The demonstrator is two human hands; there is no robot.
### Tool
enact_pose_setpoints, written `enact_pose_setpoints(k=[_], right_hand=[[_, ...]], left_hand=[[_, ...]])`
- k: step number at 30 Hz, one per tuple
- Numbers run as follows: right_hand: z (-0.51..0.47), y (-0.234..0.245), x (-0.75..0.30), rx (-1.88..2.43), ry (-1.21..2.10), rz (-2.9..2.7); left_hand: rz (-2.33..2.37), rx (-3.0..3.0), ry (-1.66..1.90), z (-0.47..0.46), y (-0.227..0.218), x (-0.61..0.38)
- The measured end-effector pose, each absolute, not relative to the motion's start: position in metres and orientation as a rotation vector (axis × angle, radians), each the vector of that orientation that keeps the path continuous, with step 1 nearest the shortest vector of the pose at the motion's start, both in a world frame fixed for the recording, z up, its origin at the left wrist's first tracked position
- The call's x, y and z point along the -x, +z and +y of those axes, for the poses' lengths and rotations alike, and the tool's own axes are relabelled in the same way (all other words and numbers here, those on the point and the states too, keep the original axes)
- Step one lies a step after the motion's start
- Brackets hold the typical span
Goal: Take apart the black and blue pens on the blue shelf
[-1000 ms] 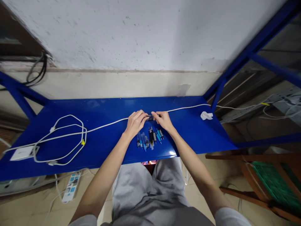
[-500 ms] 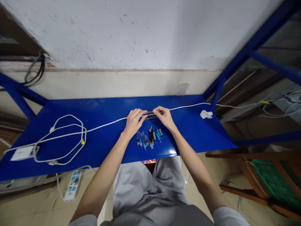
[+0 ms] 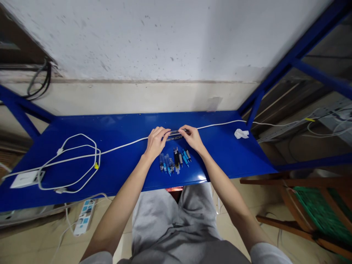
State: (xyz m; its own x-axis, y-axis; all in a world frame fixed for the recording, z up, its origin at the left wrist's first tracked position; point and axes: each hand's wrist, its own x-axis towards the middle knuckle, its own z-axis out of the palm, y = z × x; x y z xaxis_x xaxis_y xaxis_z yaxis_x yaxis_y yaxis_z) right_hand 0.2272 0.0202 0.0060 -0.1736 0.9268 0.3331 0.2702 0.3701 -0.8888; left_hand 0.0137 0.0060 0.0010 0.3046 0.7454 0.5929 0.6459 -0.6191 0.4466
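Observation:
Between my two hands lies a dark, partly clear pen, held level just above the white cable. My left hand pinches its left end with thumb and fingers. At the other end, my right hand has its fingers closed on it. A second pen shows below it on the blue table. Nearer to me are several pen parts: clear blue barrels, thin dark refills and short blue and grey pieces.
A white cable runs across the blue table behind the parts. At left are a coiled cable and a white box. Crumpled tissue lies at right. A power strip is on the floor. Blue frame bars flank the table.
Both hands stay in nearly the same place around the pen. The fingers have shifted slightly, and a little more of the pen shows between them.

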Motion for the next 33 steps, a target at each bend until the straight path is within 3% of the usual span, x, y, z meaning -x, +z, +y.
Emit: enact_pose_setpoints(k=[11,25,33], right_hand=[[0.018,0.011,-0.235,1.132,0.655,-1.898],[0.026,0.003,-0.261,1.001,0.816,-2.112],[0.026,0.003,-0.253,0.992,0.709,-2.218]], left_hand=[[1.316,-2.457,1.167,0.010,-0.001,-0.010],[1.223,-2.447,0.917,-0.006,0.003,0.008],[1.351,-2.360,0.865,-0.009,0.000,0.013]])
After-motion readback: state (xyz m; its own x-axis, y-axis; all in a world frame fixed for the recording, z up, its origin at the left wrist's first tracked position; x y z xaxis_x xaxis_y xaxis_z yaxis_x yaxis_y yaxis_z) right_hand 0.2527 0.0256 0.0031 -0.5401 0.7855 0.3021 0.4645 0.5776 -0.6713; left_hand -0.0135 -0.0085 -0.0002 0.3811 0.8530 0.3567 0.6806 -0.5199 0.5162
